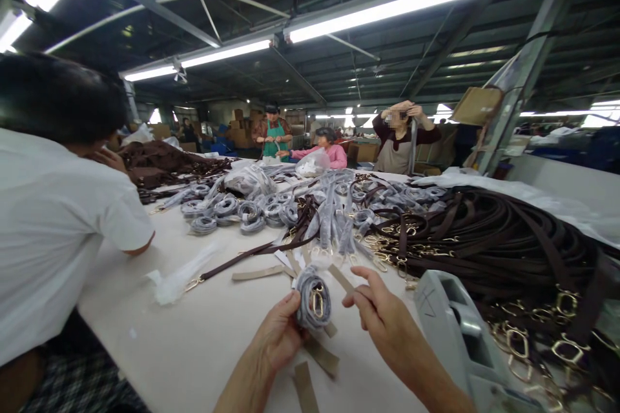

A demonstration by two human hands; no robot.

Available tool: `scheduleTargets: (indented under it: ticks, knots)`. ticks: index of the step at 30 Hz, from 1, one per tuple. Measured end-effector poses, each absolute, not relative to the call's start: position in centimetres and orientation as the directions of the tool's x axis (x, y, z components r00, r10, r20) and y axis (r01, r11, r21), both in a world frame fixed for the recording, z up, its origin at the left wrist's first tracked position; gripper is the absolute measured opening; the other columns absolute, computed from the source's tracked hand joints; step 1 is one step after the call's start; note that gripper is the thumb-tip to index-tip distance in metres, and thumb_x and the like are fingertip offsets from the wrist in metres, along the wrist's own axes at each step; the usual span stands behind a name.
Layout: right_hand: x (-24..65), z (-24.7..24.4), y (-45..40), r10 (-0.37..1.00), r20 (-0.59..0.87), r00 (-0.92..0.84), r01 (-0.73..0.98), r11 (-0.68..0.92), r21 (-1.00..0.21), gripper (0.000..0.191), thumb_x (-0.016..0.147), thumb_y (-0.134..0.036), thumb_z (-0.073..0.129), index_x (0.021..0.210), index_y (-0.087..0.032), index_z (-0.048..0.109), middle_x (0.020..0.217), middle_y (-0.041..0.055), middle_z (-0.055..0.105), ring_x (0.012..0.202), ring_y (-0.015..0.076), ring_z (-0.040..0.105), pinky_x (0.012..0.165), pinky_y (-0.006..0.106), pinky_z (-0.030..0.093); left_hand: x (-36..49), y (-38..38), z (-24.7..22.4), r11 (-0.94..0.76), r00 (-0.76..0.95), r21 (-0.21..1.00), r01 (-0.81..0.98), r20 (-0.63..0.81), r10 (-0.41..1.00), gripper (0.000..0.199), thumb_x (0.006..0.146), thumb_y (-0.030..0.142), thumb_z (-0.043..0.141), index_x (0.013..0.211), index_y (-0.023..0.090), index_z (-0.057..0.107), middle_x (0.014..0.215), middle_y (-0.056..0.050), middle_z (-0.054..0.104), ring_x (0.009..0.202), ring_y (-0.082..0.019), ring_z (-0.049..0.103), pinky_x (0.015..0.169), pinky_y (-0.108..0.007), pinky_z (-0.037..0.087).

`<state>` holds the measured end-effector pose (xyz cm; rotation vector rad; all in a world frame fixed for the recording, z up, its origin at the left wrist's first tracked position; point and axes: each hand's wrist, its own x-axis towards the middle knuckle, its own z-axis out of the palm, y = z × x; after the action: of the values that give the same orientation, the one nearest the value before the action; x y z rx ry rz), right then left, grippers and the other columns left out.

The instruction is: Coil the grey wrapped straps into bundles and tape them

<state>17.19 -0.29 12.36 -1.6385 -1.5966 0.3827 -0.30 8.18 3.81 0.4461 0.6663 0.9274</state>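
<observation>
My left hand [283,329] holds a rolled strap [305,300] in cloudy wrapping by its left side, thumb on top. Gold metal hardware [317,302] shows in the middle of the roll. To its right is my right hand [380,310], apart from the roll, with the index finger stretched out and other fingers bent. A beige strip [341,278] reaches toward these fingers and appears to lie on the table behind them. More beige strips, such as one at the left [256,273] and one below [305,387], lie around the roll.
Wrapped rolls [252,216] cover the table's [194,335] middle. Dark straps with gold clasps [494,232] pile at the right, behind a grey dispenser-like device [453,329]. Clear film [181,271] lies left. A person in white [62,226] is close at left; other people stand or sit beyond.
</observation>
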Motion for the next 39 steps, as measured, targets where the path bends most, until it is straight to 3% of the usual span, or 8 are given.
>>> scheduleTargets:
  ticks: [3, 5, 11, 16, 24, 34, 39]
  knots:
    - [17.4, 12.2, -0.3, 0.970, 0.214, 0.117, 0.802, 0.035, -0.597, 0.025, 0.090, -0.031, 0.035, 0.087, -0.024, 0.058, 0.074, 0.0029, 0.070, 0.066, 0.0213, 0.062, 0.060, 0.030, 0.039, -0.6, 8.4, 3.4, 0.561, 0.434, 0.599, -0.571, -0.361, 0.826, 0.021, 0.078, 0.030, 0.076, 0.089, 0.016, 0.068, 0.073, -0.002, 0.072, 0.061, -0.017, 0.062, 0.058, -0.025, 0.039]
    - [17.8, 12.2, -0.4, 0.978, 0.179, 0.106, 0.848, 0.005, -0.530, 0.023, 0.088, -0.029, 0.039, 0.075, -0.024, 0.058, 0.069, 0.0018, 0.067, 0.066, 0.0212, 0.061, 0.060, 0.029, 0.036, -0.7, 8.4, 3.3, 0.568, 0.440, 0.599, -0.564, -0.363, 0.821, 0.023, 0.076, 0.032, 0.078, 0.089, 0.016, 0.068, 0.071, -0.002, 0.072, 0.060, -0.016, 0.061, 0.056, -0.025, 0.037]
    - [17.0, 12.0, -0.4, 0.997, 0.067, 0.034, 0.640, 0.030, -0.768, 0.028, 0.086, -0.035, 0.046, 0.064, -0.021, 0.055, 0.052, -0.0032, 0.054, 0.048, 0.0144, 0.055, 0.050, 0.023, 0.038, -0.5, 7.8, 4.1, 0.475, 0.440, 0.674, -0.566, -0.241, 0.865, 0.039, 0.061, 0.040, 0.088, 0.083, 0.014, 0.069, 0.069, -0.001, 0.070, 0.056, -0.012, 0.056, 0.054, -0.023, 0.034]
    - [15.4, 10.8, 0.4, 0.993, 0.073, 0.088, 0.712, -0.011, -0.702, 0.029, 0.087, -0.026, 0.047, 0.061, -0.019, 0.058, 0.055, 0.0002, 0.061, 0.043, 0.0118, 0.051, 0.045, 0.023, 0.032, -0.1, 7.0, 4.9, 0.418, 0.449, 0.754, -0.507, -0.184, 0.875, 0.047, 0.055, 0.047, 0.090, 0.081, 0.012, 0.071, 0.067, -0.002, 0.069, 0.059, -0.013, 0.056, 0.059, -0.023, 0.038]
    - [15.0, 11.3, 0.2, 0.979, 0.131, 0.153, 0.842, -0.060, -0.537, 0.027, 0.080, -0.013, 0.051, 0.054, -0.019, 0.053, 0.056, 0.0042, 0.063, 0.053, 0.0151, 0.054, 0.052, 0.027, 0.027, 0.2, 6.1, 6.3, 0.309, 0.423, 0.858, -0.410, -0.121, 0.898, 0.049, 0.054, 0.052, 0.088, 0.075, 0.011, 0.071, 0.062, -0.002, 0.066, 0.058, -0.011, 0.051, 0.059, -0.023, 0.036]
    - [15.7, 11.5, 0.0, 0.992, -0.030, 0.122, 0.623, -0.100, -0.776, 0.024, 0.078, -0.018, 0.048, 0.054, -0.021, 0.047, 0.049, -0.0030, 0.056, 0.034, 0.0081, 0.047, 0.036, 0.018, 0.029, 0.0, 5.6, 7.0, 0.308, 0.436, 0.896, -0.320, -0.149, 0.888, 0.051, 0.055, 0.053, 0.086, 0.078, 0.010, 0.071, 0.062, -0.001, 0.063, 0.057, -0.010, 0.047, 0.058, -0.022, 0.033]
    - [15.9, 10.6, 0.4, 0.984, -0.128, 0.124, 0.485, -0.172, -0.857, 0.018, 0.072, -0.020, 0.046, 0.055, -0.020, 0.048, 0.046, -0.0051, 0.054, 0.029, 0.0058, 0.040, 0.031, 0.017, 0.024, -0.3, 5.2, 7.4, 0.318, 0.455, 0.901, -0.296, -0.160, 0.876, 0.053, 0.055, 0.055, 0.086, 0.079, 0.011, 0.069, 0.064, -0.001, 0.063, 0.057, -0.010, 0.048, 0.058, -0.023, 0.033]
